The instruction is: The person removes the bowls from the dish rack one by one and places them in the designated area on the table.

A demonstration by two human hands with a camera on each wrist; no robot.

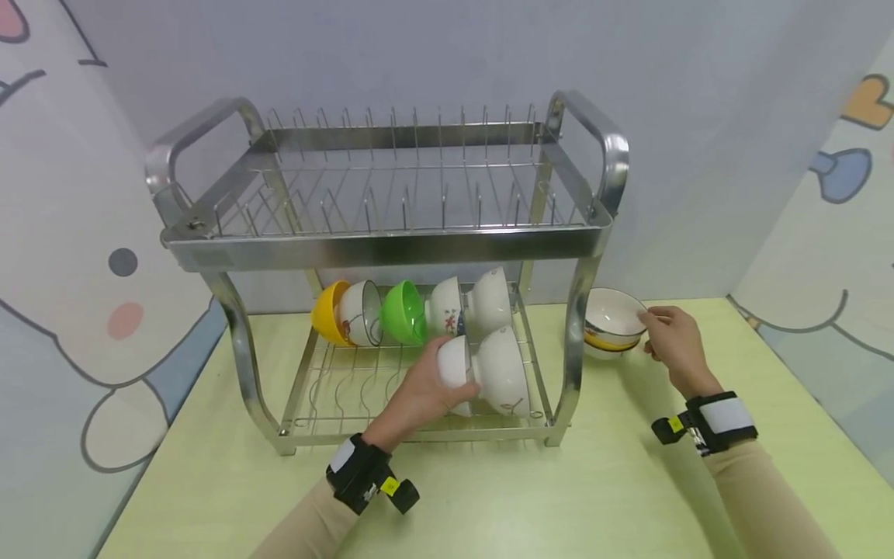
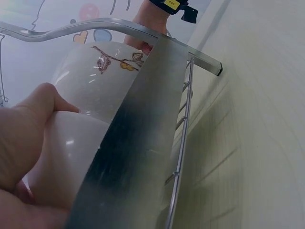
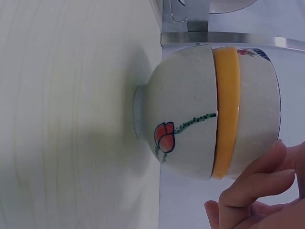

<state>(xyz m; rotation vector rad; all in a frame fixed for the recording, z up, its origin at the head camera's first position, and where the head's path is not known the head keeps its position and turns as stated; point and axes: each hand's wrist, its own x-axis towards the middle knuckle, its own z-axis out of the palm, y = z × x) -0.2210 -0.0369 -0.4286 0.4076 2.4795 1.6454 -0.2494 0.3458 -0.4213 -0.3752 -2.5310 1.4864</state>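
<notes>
In the dish rack's lower tier, my left hand (image 1: 424,388) grips a white bowl (image 1: 452,362) standing on its side, thumb and fingers around it. Just right of it, a larger white bowl (image 1: 503,373) with a brown floral sprig is tipped the same way. My right hand (image 1: 677,341) pinches the rim of the top white bowl (image 3: 259,105) in a stack right of the rack. Below that are a yellow bowl (image 3: 228,114) and a white bowl (image 3: 183,90) with a red flower, its foot on the table.
A two-tier metal dish rack (image 1: 391,250) stands on the pale table (image 1: 489,497) by the wall. Along the lower tier's back row lean a yellow bowl (image 1: 327,314), a green bowl (image 1: 403,312) and several white bowls. Wire dividers (image 1: 443,210) line the upper tier.
</notes>
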